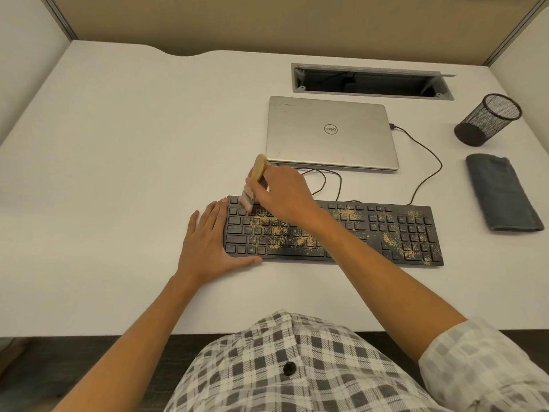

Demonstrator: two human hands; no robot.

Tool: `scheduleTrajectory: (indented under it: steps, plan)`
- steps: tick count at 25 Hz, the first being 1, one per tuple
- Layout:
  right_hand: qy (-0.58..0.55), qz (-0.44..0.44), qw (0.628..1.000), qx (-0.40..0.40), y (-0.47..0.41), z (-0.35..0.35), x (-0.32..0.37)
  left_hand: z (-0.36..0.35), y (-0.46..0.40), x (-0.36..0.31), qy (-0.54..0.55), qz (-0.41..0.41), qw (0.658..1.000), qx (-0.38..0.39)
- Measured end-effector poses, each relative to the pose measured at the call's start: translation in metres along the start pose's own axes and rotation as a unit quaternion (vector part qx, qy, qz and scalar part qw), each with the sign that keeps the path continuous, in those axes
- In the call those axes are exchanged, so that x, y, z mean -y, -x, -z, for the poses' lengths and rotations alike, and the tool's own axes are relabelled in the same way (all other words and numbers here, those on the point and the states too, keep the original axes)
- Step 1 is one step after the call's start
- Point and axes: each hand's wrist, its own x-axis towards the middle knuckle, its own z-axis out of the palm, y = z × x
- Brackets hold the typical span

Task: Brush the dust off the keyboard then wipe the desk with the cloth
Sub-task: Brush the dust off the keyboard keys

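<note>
Brushing the dusty keyboard, with the wipe not yet begun.

Nearest, the left hand (211, 242) lies flat with straight fingers on the tabletop (118, 173), pressed against the left end of the keyboard (332, 233) to steady it. Just beyond, the right hand (285, 194) grips a small wooden brush (252, 185), bristles down on the upper-left keys. Tan dust (392, 239) is scattered across the middle keys and the number pad, so the brushing step looks barely started; the next move likely calls for sweeping rightward across the rows. Farther right, the folded grey cloth (502, 191) lies untouched beside the keyboard, below a mesh pen cup (487, 118). Behind the keyboard sits a closed laptop (329, 132).
</note>
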Motion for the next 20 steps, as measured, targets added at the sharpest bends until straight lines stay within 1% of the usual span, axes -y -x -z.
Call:
scheduleTrajectory:
  steps: [3, 7, 11, 16, 20]
  plan:
    - [0.050, 0.022, 0.997, 0.053, -0.005, 0.005, 0.003, 0.000, 0.000, 0.000, 0.003, -0.001, 1.000, -0.001]
    - [0.057, 0.067, 0.995, 0.047, -0.013, 0.008, 0.010, 0.000, -0.001, 0.000, 0.007, -0.002, 1.000, -0.002]
    - [0.089, 0.105, 0.986, 0.093, -0.015, 0.007, 0.012, 0.000, -0.001, 0.000, 0.006, -0.001, 1.000, 0.000]
    - [0.111, 0.122, 0.983, 0.077, -0.023, 0.009, 0.019, 0.001, -0.001, 0.000, 0.006, 0.000, 1.000, 0.001]
    - [0.114, 0.124, 0.979, 0.117, -0.028, 0.014, 0.018, 0.001, -0.001, 0.000, 0.013, -0.003, 1.000, -0.002]
